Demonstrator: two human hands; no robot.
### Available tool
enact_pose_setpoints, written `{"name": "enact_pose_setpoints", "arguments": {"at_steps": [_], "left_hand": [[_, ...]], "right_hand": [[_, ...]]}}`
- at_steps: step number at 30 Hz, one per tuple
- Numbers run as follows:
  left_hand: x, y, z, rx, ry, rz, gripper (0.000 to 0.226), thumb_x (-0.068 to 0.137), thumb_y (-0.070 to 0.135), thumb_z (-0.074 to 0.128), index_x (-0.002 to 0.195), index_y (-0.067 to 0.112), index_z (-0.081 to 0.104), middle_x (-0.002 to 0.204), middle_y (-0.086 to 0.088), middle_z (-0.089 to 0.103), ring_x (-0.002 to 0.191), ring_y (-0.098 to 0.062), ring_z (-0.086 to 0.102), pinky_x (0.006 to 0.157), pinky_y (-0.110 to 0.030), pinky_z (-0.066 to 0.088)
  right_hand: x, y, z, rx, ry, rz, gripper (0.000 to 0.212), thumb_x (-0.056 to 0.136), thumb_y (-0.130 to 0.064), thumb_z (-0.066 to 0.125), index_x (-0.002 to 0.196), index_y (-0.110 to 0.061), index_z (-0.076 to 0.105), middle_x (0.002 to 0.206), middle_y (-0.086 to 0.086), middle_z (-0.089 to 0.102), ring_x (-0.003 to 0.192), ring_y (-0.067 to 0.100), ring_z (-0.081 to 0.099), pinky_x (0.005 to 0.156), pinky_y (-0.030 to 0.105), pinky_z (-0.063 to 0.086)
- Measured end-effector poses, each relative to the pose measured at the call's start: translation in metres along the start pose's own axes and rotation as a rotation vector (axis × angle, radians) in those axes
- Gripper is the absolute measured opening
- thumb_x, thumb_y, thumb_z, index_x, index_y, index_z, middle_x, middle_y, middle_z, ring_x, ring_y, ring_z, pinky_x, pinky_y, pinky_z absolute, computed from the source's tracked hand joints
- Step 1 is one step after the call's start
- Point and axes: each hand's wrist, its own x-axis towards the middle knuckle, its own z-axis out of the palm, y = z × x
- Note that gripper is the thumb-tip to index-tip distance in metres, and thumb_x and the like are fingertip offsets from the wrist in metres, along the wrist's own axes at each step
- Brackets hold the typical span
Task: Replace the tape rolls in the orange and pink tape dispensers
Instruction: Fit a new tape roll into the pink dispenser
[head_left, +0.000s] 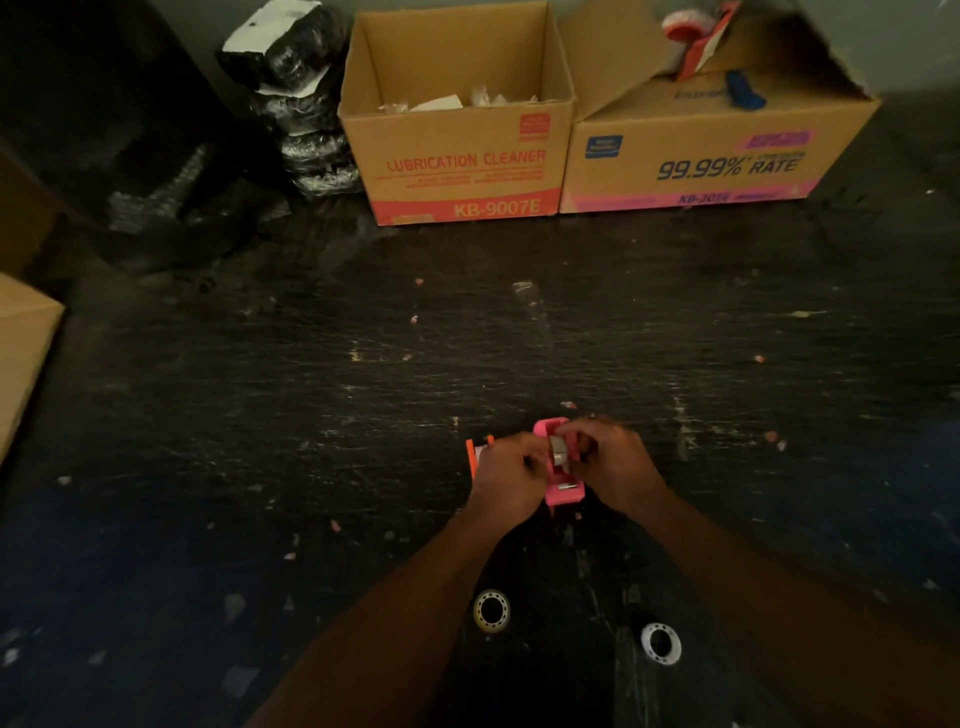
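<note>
The pink tape dispenser (562, 493) sits on the dark table near its middle, between both hands. My left hand (506, 475) grips its left side. My right hand (613, 462) holds its right side, fingers pinched at a small tape roll (558, 451) in the dispenser's cradle. The orange tape dispenser (475, 454) stands just left of my left hand, mostly hidden behind it. Two loose tape rolls lie nearer to me: a yellowish one (491, 610) and a white one (661, 643).
Two open cardboard boxes stand at the back: "Lubrication Cleaner" (457, 171) and "99.99% Rate" (701, 161). Black wrapped bundles (301, 104) are stacked at the back left. Another carton's corner (21, 353) shows at the left edge. Small paper scraps litter the scratched tabletop.
</note>
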Motion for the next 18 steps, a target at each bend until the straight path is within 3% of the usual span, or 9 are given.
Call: {"name": "enact_pose_setpoints", "arguments": {"at_steps": [3,7,10,13,18], "left_hand": [[0.001,0.001,0.001,0.015,-0.018,0.016,0.038,0.089,0.003,0.060,0.119,0.023,0.070,0.106,0.001,0.077,0.096,-0.011,0.071,0.090,-0.032,0.059],[0.003,0.006,0.001,0.021,-0.059,0.057,0.038,0.090,0.000,0.058,0.117,0.022,0.073,0.107,0.001,0.078,0.097,-0.011,0.071,0.091,-0.029,0.057],[0.004,0.005,0.000,0.012,-0.067,0.046,0.040,0.089,0.000,0.060,0.116,0.025,0.074,0.108,0.002,0.078,0.098,-0.010,0.071,0.092,-0.029,0.058],[0.004,0.001,0.002,-0.021,-0.051,0.023,0.040,0.086,0.000,0.064,0.115,0.026,0.075,0.106,0.002,0.079,0.098,-0.014,0.073,0.092,-0.037,0.059],[0.004,-0.001,0.003,-0.069,-0.033,0.013,0.046,0.085,-0.004,0.066,0.120,0.026,0.072,0.111,0.002,0.078,0.101,-0.013,0.073,0.095,-0.036,0.058]], "right_hand": [[-0.001,0.000,0.000,0.010,0.002,-0.006,0.038,0.074,-0.017,0.080,0.110,-0.023,0.074,0.108,0.005,0.071,0.097,0.021,0.066,0.090,0.039,0.053],[-0.004,-0.004,0.001,0.016,0.006,0.014,0.035,0.077,-0.016,0.079,0.111,-0.022,0.072,0.110,0.002,0.070,0.100,0.017,0.064,0.091,0.034,0.052],[-0.015,-0.006,0.007,0.211,0.097,0.147,0.033,0.072,-0.017,0.083,0.101,-0.025,0.069,0.096,-0.008,0.069,0.087,0.008,0.065,0.078,0.027,0.052],[-0.028,-0.011,0.016,0.340,0.190,0.327,0.009,0.082,-0.020,0.075,0.089,-0.018,0.071,0.083,-0.005,0.072,0.080,0.013,0.070,0.065,0.024,0.051],[-0.023,-0.022,0.032,0.578,0.223,0.652,0.042,0.082,-0.053,0.069,0.079,-0.013,0.077,0.080,0.007,0.077,0.080,0.024,0.072,0.081,0.042,0.058]]}}
